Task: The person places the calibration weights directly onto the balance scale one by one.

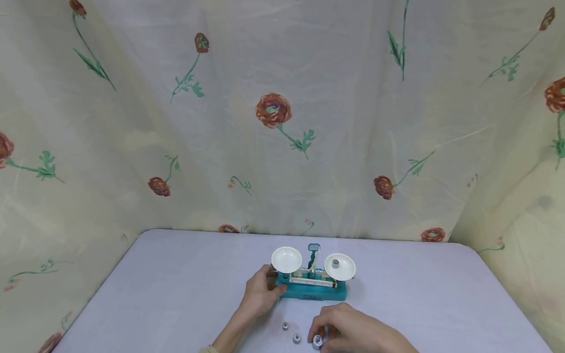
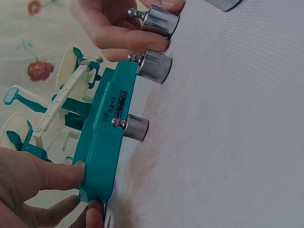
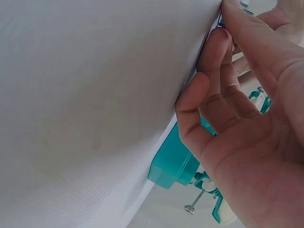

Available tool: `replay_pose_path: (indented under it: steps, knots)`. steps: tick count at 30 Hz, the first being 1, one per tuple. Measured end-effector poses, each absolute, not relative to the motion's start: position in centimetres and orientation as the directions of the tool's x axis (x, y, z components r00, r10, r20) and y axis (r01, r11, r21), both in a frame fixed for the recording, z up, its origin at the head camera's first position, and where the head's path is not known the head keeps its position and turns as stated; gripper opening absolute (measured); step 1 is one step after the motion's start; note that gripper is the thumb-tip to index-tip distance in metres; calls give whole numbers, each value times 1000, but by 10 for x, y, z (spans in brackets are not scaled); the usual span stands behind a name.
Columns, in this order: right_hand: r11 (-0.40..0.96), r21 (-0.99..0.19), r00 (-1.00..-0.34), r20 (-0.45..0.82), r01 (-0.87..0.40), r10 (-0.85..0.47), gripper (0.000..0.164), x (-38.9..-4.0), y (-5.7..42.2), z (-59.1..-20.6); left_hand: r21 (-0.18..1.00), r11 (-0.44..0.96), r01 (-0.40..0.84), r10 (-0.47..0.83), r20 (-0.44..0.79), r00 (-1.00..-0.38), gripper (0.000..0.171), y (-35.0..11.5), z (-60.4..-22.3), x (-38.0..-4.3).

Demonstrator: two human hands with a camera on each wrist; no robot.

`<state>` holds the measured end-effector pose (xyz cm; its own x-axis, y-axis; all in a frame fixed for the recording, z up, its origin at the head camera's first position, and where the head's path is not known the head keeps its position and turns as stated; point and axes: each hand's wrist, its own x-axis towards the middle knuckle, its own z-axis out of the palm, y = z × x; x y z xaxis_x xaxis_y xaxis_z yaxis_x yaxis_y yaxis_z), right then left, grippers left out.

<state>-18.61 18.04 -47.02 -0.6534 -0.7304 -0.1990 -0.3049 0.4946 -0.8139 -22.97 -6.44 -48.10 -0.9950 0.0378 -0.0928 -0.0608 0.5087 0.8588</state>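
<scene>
Teal plastic balance with a white scale beam [image 1: 312,293] stands upright on the pale lilac cloth-covered table [image 1: 185,279], near its far edge. The left hand [image 1: 261,291] grasps its left end, thumb against the front face, fingers behind. The right hand [image 1: 350,327] pinches the largest shiny metal cylinder weight with a knobbed top [image 2: 160,21], in front of the base; cannot tell whether it has left the cloth. Two smaller silver knobbed weights [image 1: 297,338] stand free just left of it; another silver metal weight [image 1: 335,264] sits on the round white right-hand pan [image 1: 347,271]. Risks, as I judge them: the pinched piece looks smooth, so a loose or off-centre pinch could let it slip and roll. A sideways sweep of those fingers could topple the nearer standing weight. Any tug or twist by the left hand could jolt the base, swing the beam and slide the loaded pan's weight toward its rim. Left fingers lie just under the round white left-hand pan [image 1: 286,260]; should they brush it, the reading would be false. A drop onto either pan could unseat it.
</scene>
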Motion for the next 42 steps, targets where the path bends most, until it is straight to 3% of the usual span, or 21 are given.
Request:
replay_pose_path:
  steps: [14, 24, 42]
  knots:
    - [488, -819, -665, -185, -303, -723, 17, -186, 182, -473, 856, 512, -70, 28, -98, -995, 56, -64, -483, -230]
    - [501, -774, -641, -164, -388, -750, 14, -185, 181, -470, 854, 516, -68, 31, -98, -995, 57, -64, -483, -230]
    - [501, -784, -644, -175, -367, -745, 14, -186, 180, -467, 857, 511, -60, 33, -89, -995, 54, -66, -483, -231]
